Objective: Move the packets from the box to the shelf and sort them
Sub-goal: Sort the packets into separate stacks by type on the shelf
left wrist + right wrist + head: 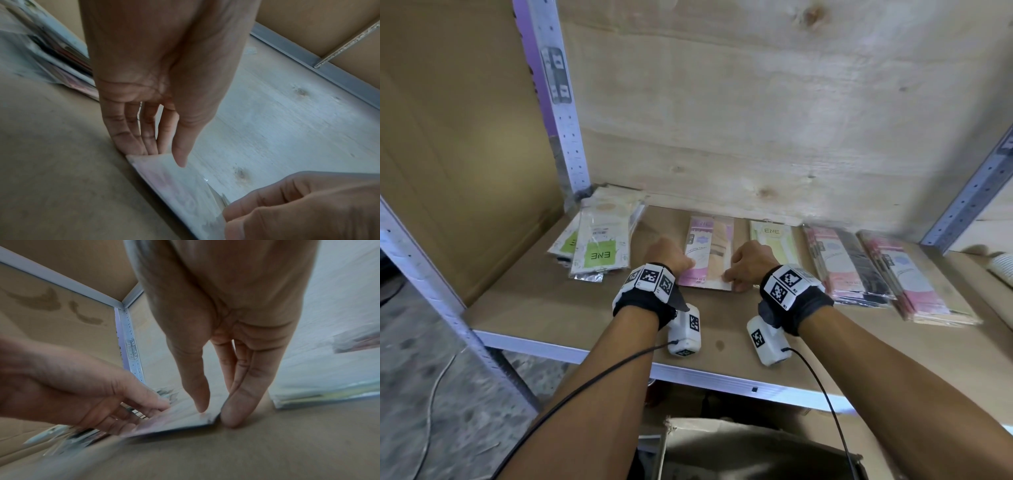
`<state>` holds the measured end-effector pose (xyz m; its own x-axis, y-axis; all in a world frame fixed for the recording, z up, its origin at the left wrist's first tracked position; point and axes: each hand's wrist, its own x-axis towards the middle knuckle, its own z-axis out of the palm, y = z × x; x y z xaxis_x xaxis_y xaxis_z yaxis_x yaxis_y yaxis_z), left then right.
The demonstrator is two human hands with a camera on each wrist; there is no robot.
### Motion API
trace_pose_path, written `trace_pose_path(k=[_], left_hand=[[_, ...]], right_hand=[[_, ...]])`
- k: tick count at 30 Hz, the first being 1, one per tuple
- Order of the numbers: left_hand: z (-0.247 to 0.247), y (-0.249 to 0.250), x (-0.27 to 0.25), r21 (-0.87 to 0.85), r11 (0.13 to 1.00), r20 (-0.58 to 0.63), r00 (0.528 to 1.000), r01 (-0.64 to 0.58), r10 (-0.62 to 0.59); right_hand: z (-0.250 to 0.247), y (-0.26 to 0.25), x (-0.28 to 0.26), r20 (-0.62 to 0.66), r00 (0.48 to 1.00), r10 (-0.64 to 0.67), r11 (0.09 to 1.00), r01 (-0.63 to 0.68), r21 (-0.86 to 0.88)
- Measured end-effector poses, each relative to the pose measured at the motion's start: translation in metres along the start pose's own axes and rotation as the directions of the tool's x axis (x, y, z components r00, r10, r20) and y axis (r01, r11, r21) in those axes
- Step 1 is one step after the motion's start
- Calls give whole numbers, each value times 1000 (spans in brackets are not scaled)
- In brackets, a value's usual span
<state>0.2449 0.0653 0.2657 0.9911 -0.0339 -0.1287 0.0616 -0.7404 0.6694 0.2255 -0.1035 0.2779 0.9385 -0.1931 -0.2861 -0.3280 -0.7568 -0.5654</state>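
Two hands are shown at the near corners of the pink packet (707, 253), lying flat mid-shelf (558, 308) between other stacks. Left wrist view: the left hand (164, 91) is seen with thumb above and fingers at the corner, pinching it. Right wrist view: the right hand (226, 337) is likewise pinched on its corner. The packet is judged light, thin, flexible and slippery; edges are best gripped.
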Motion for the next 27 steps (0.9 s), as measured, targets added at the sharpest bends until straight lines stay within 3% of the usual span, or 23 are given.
trace_pose_path(k=[6,11,16,19,22,27], left_hand=[[-4,2,-2,27,1000,-36,999,14,-13],[-42,-14,-4,-22,999,-229,973,37,-41],[-96,-61,-7,-70,989,-394,908,129,-146],[-114,-89,-11,-93,974,-355,907,209,-228],[-122,-110,-12,-226,946,-226,932,233,-283],[-129,-124,-17,-364,907,-59,967,210,-247]], right_hand=[[-2,2,-3,-23,1000,-13,998,14,61],[0,-13,-1,-78,987,-142,987,147,59],[24,-50,3,14,973,-230,947,220,236],[43,-77,0,9,957,-292,896,270,351],[60,-103,-5,63,949,-309,849,245,468],[83,-124,-9,175,936,-306,824,168,542]])
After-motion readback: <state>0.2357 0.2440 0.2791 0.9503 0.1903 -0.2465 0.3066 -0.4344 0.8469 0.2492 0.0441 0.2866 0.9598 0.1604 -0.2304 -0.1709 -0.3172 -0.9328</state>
